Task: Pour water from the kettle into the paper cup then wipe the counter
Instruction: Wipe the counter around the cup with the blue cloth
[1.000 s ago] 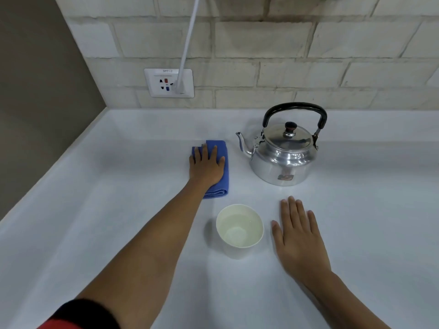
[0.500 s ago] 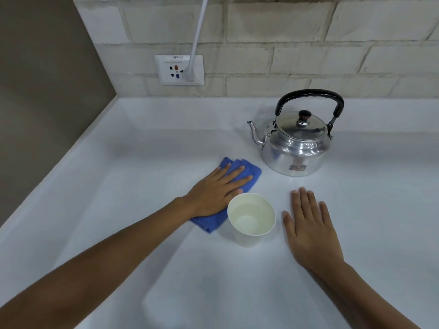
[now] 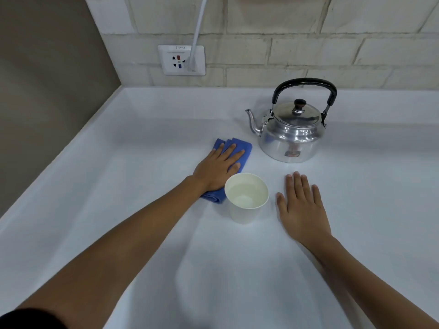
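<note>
A white paper cup [image 3: 244, 210] with water in it stands upright on the white counter [image 3: 142, 162]. Behind it to the right sits a shiny metal kettle [image 3: 291, 136] with a black handle, lid on, spout pointing left. A folded blue cloth [image 3: 237, 148] lies just left of the cup. My left hand [image 3: 215, 170] presses flat on the cloth, fingers spread, covering its middle. My right hand [image 3: 301, 205] rests flat on the counter to the right of the cup, holding nothing and not touching it.
A brick wall backs the counter, with a white socket [image 3: 181, 60] and a white cable [image 3: 198, 32] plugged into it. A grey-brown side wall [image 3: 42, 91] bounds the counter on the left.
My left hand has drawn the blue cloth from beside the kettle's spout back toward the cup, turning it diagonal. The right hand, cup and kettle have stayed in place.
</note>
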Demonstrator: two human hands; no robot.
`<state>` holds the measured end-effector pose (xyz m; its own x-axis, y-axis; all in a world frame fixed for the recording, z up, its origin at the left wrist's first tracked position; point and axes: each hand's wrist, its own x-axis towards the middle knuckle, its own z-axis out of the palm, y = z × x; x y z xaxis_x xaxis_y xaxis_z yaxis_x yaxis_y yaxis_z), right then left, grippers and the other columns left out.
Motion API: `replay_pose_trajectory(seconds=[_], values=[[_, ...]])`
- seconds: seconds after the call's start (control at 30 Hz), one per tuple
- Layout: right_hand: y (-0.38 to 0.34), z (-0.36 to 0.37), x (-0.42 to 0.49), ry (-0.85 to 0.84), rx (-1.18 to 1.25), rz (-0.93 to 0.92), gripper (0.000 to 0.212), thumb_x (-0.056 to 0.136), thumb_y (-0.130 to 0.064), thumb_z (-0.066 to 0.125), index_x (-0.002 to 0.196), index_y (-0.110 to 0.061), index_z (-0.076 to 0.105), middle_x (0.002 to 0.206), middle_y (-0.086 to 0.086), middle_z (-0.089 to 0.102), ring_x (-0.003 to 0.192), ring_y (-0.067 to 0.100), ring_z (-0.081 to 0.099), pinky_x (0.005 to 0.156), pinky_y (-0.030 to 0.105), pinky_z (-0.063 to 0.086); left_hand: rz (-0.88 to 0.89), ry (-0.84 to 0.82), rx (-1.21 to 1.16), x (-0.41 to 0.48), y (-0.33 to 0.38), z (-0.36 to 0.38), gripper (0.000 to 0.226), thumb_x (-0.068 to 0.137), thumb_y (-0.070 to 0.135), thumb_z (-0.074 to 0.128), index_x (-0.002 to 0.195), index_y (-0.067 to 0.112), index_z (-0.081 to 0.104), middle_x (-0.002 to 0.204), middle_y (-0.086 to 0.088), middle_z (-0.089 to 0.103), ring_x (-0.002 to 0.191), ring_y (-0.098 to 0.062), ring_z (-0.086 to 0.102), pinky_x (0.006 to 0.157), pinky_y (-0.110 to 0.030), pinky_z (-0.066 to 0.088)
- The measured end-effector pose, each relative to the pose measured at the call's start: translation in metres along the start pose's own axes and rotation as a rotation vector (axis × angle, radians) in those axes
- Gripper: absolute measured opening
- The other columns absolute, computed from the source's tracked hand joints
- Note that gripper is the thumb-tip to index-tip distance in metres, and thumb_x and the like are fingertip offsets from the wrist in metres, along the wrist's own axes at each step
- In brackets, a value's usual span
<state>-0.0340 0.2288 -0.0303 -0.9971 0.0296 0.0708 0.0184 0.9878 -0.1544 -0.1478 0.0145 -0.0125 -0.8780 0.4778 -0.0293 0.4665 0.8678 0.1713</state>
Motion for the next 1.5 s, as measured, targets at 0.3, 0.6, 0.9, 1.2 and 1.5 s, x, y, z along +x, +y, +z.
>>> replay_pose_trajectory(seconds=[0.3,0.6,0.9,1.2,1.5], values=[[0.001,-0.001,-0.002,-0.004,0.004,-0.004,0.062,0.093,-0.042,0.01,0.146,-0.011,0.002,0.158,0.009,0.003,0.145,0.021,-0.002,0.118,0.04,0.0,-0.085,0.107,-0.11,-0.12,-0.022,0.009,0.055,0.093,0.053,0.012,0.143,0.035,-0.002,0.153,0.014,-0.006,0.141,-0.005,-0.01,0.114,-0.024,-0.003],[0.0,0.001,-0.001,-0.013,-0.008,-0.008,0.061,0.095,-0.041,0.012,0.146,-0.009,0.002,0.158,0.011,0.003,0.145,0.023,-0.001,0.119,0.042,0.001,-0.406,0.141,-0.079,-0.079,-0.012,0.008,0.055,0.099,0.039,0.019,0.147,0.017,0.006,0.158,-0.006,0.0,0.144,-0.024,-0.003,0.117,-0.036,0.0],[0.003,0.0,-0.001,-0.019,-0.007,-0.022,0.061,0.095,-0.041,0.013,0.145,-0.007,0.006,0.157,0.013,0.006,0.145,0.025,0.003,0.119,0.042,0.004,-0.211,0.189,-0.132,-0.203,0.034,0.026,0.059,0.091,0.053,0.01,0.144,0.029,-0.004,0.151,0.015,-0.01,0.14,-0.005,-0.01,0.111,-0.018,-0.009],[0.002,0.0,0.0,-0.023,-0.001,-0.01,0.061,0.095,-0.041,0.013,0.146,-0.008,0.005,0.157,0.011,0.005,0.145,0.024,0.001,0.119,0.042,0.003,-0.515,0.153,-0.082,-0.16,0.021,0.013,0.055,0.099,0.036,0.018,0.147,0.014,0.001,0.157,-0.007,-0.003,0.144,-0.025,-0.005,0.117,-0.037,0.0],[0.003,0.001,0.0,-0.028,0.008,-0.011,0.061,0.095,-0.041,0.013,0.146,-0.009,0.005,0.157,0.011,0.004,0.145,0.023,0.0,0.119,0.041,0.002,-0.216,0.222,-0.127,-0.237,0.053,0.03,0.054,0.096,0.047,0.014,0.144,0.029,-0.001,0.152,0.013,-0.008,0.142,-0.008,-0.008,0.112,-0.019,-0.008]])
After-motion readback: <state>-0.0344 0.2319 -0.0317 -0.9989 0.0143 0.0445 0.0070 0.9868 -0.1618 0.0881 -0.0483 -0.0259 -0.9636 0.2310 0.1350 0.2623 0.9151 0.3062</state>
